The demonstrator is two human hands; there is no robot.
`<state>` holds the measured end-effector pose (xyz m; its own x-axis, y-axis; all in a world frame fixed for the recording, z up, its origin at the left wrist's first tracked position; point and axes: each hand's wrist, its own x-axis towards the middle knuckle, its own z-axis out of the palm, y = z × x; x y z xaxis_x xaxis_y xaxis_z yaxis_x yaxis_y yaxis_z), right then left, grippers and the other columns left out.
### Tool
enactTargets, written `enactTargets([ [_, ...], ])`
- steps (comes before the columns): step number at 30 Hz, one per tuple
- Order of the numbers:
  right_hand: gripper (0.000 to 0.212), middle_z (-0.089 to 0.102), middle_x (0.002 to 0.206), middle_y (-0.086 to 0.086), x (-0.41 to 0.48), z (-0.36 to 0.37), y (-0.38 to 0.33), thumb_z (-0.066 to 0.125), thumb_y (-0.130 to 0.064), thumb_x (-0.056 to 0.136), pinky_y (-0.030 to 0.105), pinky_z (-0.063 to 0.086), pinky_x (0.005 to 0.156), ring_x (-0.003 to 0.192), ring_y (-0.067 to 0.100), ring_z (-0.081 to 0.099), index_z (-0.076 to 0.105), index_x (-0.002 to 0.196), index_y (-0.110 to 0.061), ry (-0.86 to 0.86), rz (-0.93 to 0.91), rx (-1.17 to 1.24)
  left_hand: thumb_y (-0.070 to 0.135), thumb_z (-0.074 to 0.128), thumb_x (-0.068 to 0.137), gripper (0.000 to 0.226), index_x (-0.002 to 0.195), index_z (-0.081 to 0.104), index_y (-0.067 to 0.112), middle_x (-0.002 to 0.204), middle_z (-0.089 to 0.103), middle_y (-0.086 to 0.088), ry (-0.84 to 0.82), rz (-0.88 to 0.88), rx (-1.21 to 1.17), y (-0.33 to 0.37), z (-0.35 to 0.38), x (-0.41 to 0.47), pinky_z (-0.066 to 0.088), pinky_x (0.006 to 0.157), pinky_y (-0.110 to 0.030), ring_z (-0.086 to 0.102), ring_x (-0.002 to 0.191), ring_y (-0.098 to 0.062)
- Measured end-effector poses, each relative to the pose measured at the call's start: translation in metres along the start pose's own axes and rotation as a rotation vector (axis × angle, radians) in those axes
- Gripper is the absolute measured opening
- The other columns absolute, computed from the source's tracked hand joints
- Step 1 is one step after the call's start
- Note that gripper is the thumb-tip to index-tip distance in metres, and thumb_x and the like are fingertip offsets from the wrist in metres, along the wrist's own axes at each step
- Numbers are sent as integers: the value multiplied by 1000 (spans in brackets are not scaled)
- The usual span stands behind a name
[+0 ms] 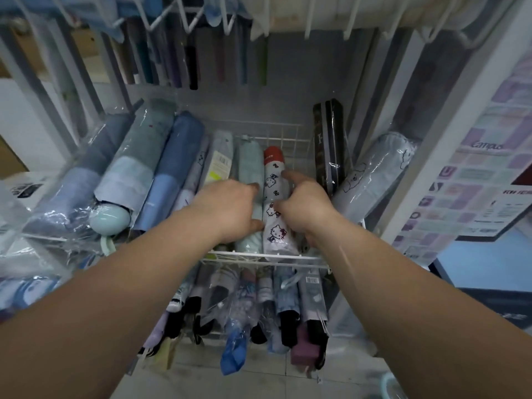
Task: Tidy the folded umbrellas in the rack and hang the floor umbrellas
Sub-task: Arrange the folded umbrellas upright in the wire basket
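Note:
A white wire rack shelf [288, 256] holds a row of folded umbrellas in clear sleeves. In the middle lies a white cat-print umbrella with a red cap [273, 182]. My right hand [305, 205] rests on its right side, fingers curled over it and the index finger stretched forward. My left hand [230, 208] lies palm down on the pale teal umbrella [250, 159] just to its left, thumb touching the cat-print one. Blue and grey folded umbrellas [169, 171] fill the shelf's left side. A dark striped umbrella [328, 139] stands upright at the right.
A pale blue umbrella [374, 180] leans against the rack's right post. A lower shelf holds several more folded umbrellas [259, 306] pointing at the floor. Long umbrellas hang from white hooks [190, 21] overhead. A poster board [475, 191] stands at the right.

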<state>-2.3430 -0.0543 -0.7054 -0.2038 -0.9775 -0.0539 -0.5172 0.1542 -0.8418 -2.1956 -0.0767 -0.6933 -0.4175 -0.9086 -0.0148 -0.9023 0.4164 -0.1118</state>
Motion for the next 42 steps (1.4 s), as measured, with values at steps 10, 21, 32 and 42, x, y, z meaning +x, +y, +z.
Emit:
enactTargets([
  [10, 40, 66, 125, 11, -3, 8, 1, 60, -5, 91, 29, 50, 95, 116, 30, 62, 59, 130, -13, -2, -53, -405, 88, 49, 75, 109, 161, 7, 36, 169, -2, 14, -106, 91, 42, -33, 9, 5, -8, 117, -66, -9, 156, -16],
  [21, 39, 63, 125, 15, -17, 17, -5, 60, -17, 95, 33, 49, 94, 112, 32, 61, 57, 134, -12, 78, -161, -448, 88, 50, 73, 110, 160, 8, 37, 169, 0, 12, -90, 135, 55, -34, 10, 10, -1, 122, -61, -7, 156, -16],
  [32, 52, 35, 150, -2, -99, 2, 43, 56, -21, 100, 3, 14, 110, 142, 6, 26, 43, 150, -17, 631, -410, -20, 36, 69, 92, 65, 147, 38, 51, 151, 48, 8, 218, 330, -882, 43, 4, -7, 41, 115, -39, 47, 136, -8],
  [42, 57, 0, 169, -10, -99, -15, 50, 36, -19, 107, -9, -1, 102, 149, -6, -3, 16, 160, -28, 405, -313, 136, 1, 62, 95, 81, 149, 29, 52, 143, 54, 11, -22, 383, -1192, 79, 13, 4, 50, 104, -26, 55, 128, 0],
])
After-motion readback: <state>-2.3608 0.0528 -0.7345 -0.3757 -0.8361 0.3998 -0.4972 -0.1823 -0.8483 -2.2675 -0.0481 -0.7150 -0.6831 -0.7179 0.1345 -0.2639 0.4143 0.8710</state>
